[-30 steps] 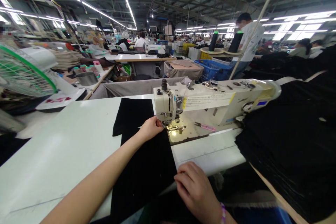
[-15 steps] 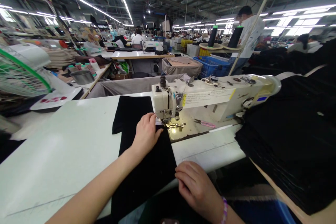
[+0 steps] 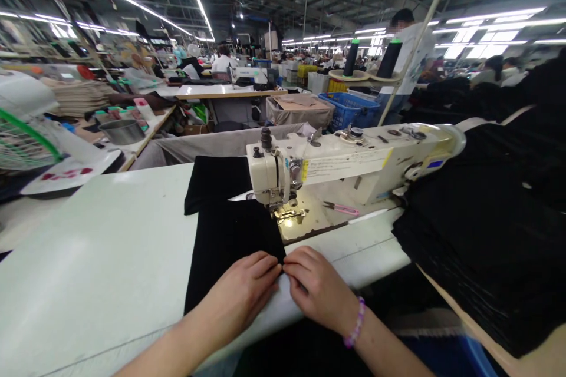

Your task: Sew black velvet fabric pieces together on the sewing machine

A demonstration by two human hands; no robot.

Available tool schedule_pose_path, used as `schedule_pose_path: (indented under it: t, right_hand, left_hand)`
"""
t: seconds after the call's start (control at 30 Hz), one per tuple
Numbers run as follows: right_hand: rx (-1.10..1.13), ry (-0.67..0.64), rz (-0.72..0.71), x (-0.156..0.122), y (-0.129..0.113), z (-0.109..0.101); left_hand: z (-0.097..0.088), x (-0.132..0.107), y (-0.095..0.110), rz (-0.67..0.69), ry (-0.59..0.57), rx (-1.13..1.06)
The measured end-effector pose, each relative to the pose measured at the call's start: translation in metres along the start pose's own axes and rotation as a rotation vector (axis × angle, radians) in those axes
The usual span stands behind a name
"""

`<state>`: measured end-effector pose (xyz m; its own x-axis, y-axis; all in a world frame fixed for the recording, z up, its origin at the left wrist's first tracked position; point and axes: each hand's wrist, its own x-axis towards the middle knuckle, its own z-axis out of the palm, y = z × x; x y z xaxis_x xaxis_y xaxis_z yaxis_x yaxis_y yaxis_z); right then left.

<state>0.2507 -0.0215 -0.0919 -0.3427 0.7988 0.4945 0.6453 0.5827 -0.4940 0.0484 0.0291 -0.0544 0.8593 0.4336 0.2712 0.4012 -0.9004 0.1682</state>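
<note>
Nearer me than the sewing machine [image 3: 349,156], my left hand [image 3: 245,285] and right hand [image 3: 316,288] nearly meet, palms down, fingers curled, pinching the black cloth [image 3: 230,241] by its edge.

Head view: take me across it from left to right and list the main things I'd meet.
White fan with a green-rimmed grille → round grey metal pan → flat black cloth → bare right hand → purple-and-white beaded bracelet → large pile of black fabric.
</note>
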Motion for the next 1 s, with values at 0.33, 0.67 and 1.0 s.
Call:
schedule_pose_path:
  t: [0.33,0.67,1.0]
  right_hand:
    - [-0.268,-0.071,0.057,0.048,0.024,0.002]
    - [-0.279,0.007,0.079,0.069,0.029,0.002]
    - [-0.771,0.637,0.554,-0.070,0.094,-0.175]
  left_hand:
    - [-0.003,0.019,-0.049,-0.020,0.007,-0.044]
    - [-0.009,0.040,-0.083,-0.127,-0.049,0.011]
    - [0.012,0.022,-0.073,-0.385,-0.021,0.062]
